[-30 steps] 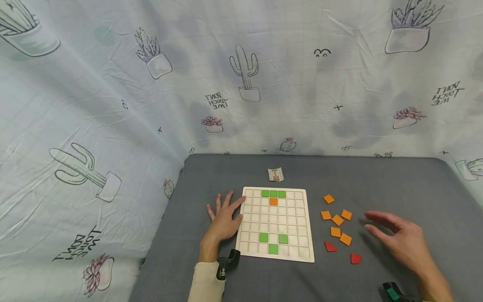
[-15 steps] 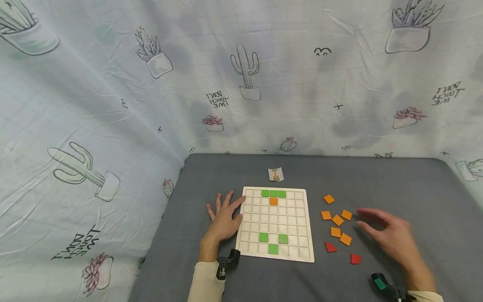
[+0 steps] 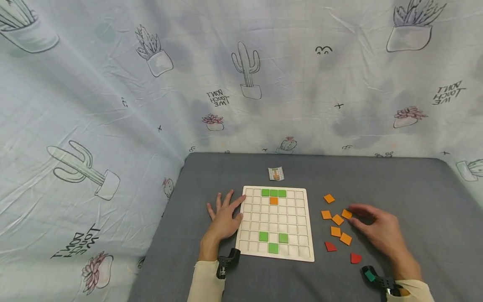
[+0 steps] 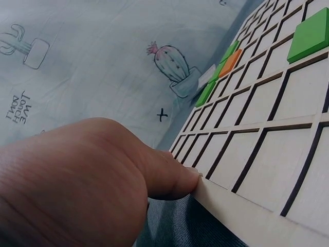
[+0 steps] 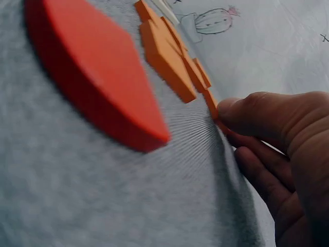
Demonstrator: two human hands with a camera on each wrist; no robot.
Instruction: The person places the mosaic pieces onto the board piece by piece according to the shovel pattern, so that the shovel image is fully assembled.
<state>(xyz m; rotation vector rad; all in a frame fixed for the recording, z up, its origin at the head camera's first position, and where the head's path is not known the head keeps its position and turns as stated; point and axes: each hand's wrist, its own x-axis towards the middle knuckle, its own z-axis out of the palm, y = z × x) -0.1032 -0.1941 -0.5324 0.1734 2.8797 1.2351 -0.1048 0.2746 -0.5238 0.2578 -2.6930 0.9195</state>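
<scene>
Over grey cloth (image 3: 377,180), left hand (image 3: 223,221) splays against wooden grid (image 3: 273,218); right hand (image 3: 380,230) arches at orange square (image 3: 346,214), grip unclear.

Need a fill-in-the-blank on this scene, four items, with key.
1. In the head view, the left hand touches the board at its ____ edge.
2. The tile just below the far-row green tiles is ____.
3. Near the right hand lie loose orange tiles and ____ red pieces.
4. The board's two nearest rows hold ____ green tiles altogether.

Key: left; orange; two; three.
</scene>
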